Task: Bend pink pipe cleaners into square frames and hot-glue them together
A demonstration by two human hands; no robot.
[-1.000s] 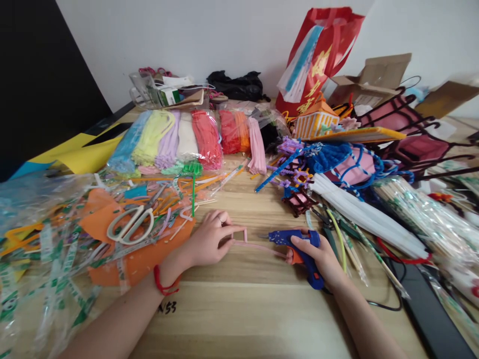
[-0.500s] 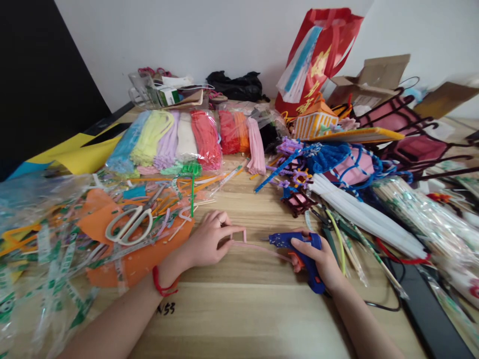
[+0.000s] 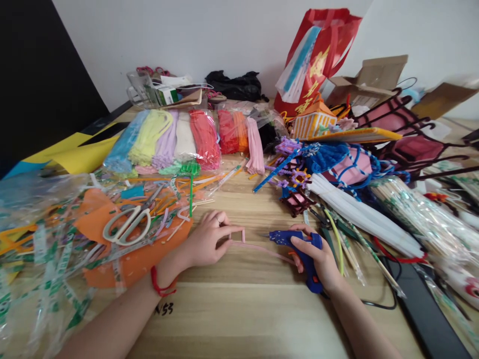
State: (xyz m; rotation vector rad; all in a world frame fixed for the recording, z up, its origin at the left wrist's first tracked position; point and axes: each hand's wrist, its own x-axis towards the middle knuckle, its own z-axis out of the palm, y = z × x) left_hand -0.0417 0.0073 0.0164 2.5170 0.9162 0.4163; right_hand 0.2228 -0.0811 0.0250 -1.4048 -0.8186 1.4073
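Observation:
My left hand (image 3: pixel 209 240) rests at the middle of the table, thumb and fingers closed in a pinch on a pink pipe cleaner (image 3: pixel 258 247). Its near end is bent into a small square corner by the fingertips, while the long tail runs right, towards my other hand. My right hand (image 3: pixel 325 258) is wrapped round a blue hot glue gun (image 3: pixel 280 238). The gun's nozzle points left at the bent corner, with a short gap between them. Fingers cover much of the trigger.
White-handled scissors (image 3: pixel 127 227) lie on orange sheet (image 3: pixel 149 267) among scraps at left. Bagged pipe cleaner bundles (image 3: pixel 204 137) stretch across the back. Blue-trimmed lantern-like work (image 3: pixel 352 164), white pipe cleaners (image 3: pixel 362 217) and pliers (image 3: pixel 329 232) crowd the right. The gun's cord (image 3: pixel 385 306) trails right.
Less of the glue gun's orange trigger shows between my right fingers. The nozzle has tilted up slightly. My left hand keeps its pinch, and the whole view has shifted a little.

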